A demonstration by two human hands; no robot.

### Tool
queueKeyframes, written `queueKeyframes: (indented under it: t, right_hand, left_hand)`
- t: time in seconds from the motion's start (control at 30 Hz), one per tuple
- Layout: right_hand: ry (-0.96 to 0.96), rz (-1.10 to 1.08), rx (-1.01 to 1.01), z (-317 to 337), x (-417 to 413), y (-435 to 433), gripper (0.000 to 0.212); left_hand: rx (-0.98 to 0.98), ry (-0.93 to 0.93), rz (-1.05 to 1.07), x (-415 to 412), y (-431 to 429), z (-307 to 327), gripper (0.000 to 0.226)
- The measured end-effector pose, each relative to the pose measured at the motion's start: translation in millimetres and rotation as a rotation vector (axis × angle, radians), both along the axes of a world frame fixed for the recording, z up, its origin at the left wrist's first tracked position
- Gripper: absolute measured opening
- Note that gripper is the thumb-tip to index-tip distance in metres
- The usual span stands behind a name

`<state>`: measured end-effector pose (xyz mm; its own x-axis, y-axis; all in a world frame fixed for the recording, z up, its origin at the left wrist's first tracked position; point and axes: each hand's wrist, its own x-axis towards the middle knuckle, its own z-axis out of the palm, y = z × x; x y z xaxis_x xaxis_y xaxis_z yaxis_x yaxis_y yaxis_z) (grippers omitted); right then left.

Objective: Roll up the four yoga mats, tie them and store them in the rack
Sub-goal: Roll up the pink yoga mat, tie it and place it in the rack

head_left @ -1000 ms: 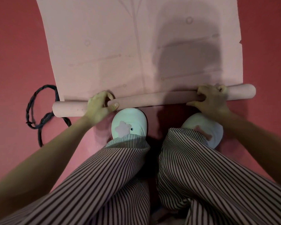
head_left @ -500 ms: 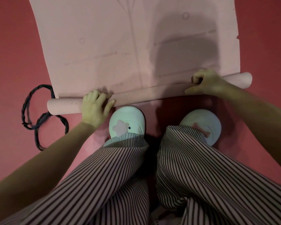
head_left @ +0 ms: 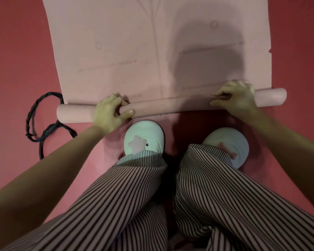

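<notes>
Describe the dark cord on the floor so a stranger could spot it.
Start at the big pale pink yoga mat spread on the red floor, its near end rolled into a tube. Just past the tube's left end, beyond the left hand, lies a dark braided cord in loose loops. Nothing else on the floor is thin and twisted.

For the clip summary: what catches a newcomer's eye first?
The pink yoga mat, its near end rolled into a tube across mid-frame, with the left-hand grip and right-hand grip curled round it. A dark braided cord lies at left; pale slippers stand below the roll.
</notes>
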<state>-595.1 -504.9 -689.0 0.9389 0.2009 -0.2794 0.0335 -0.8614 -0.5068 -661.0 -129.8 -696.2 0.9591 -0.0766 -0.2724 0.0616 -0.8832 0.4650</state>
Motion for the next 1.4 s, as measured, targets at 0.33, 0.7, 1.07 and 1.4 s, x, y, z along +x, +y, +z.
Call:
queueKeyframes:
  t: [0.33, 0.7, 1.07, 1.4]
  right_hand:
    - [-0.073, -0.164, 0.142, -6, -20, 6, 0.038]
    - [-0.074, -0.152, 0.126, -16, -12, 7, 0.023]
    - [-0.225, -0.076, -0.040, -9, -10, 18, 0.021]
    - [-0.264, 0.119, -0.194, -12, -11, 23, 0.061]
  left_hand:
    - [-0.146, 0.102, 0.051, 11, 1, 1, 0.064]
    - [0.286, -0.515, -0.393, -16, 5, -26, 0.051]
    - [0.169, -0.485, -0.544, 21, 10, -14, 0.034]
    - [0.026, -0.251, -0.377, 35, 12, -8, 0.056]
